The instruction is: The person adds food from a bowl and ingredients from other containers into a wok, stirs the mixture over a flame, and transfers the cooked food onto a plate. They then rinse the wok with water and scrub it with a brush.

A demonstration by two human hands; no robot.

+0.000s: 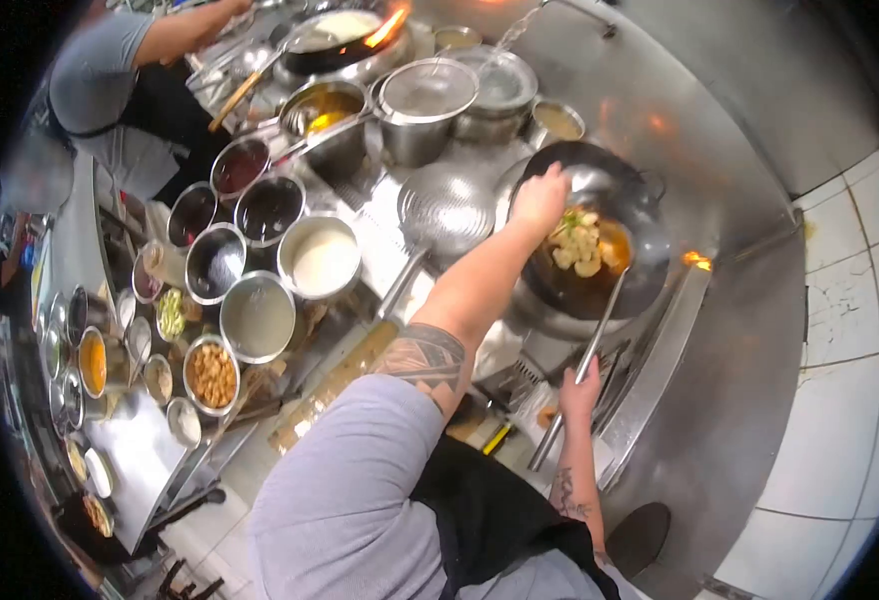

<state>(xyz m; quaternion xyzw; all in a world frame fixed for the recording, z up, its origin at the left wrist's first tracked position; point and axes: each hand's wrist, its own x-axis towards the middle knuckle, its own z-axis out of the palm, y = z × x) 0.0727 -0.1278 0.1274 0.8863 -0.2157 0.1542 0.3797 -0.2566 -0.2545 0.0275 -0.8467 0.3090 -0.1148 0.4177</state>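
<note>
From where I stand, the wok (pixel 650 225) sits on the stove (pixel 388 222), near its right edge. Inside it are pale pieces of food (pixel 578 243), with some green bits among them and brown sauce (pixel 615 250) at their side. The person's left hand (pixel 543 198) is above the left side of the wok, with the fingers bent; I cannot tell if they grasp the rim or something small, or touch nothing. The right hand (pixel 580 392) is closed around the long metal handle of a ladle (pixel 589 355). This tool is tilted, and its far end goes down to the wok, close to the sauce; the form of this end is not clear to me.

A small flame (pixel 697 260) burns at the right edge of the stove, just beside the wok. To the left of the wok lies a round strainer (pixel 447 205) with many holes. Behind it, a mesh sieve (pixel 430 88) is on top of a pot (pixel 415 142).

Toward the left edge of the stove, several metal pots stand close together; one contains white liquid (pixel 322 260), and a bowl nearby has brown chunks (pixel 212 372). At the far end, another person's arm (pixel 188 33) reaches toward a second wok (pixel 305 62), where a bigger fire (pixel 388 27) rises.
</note>
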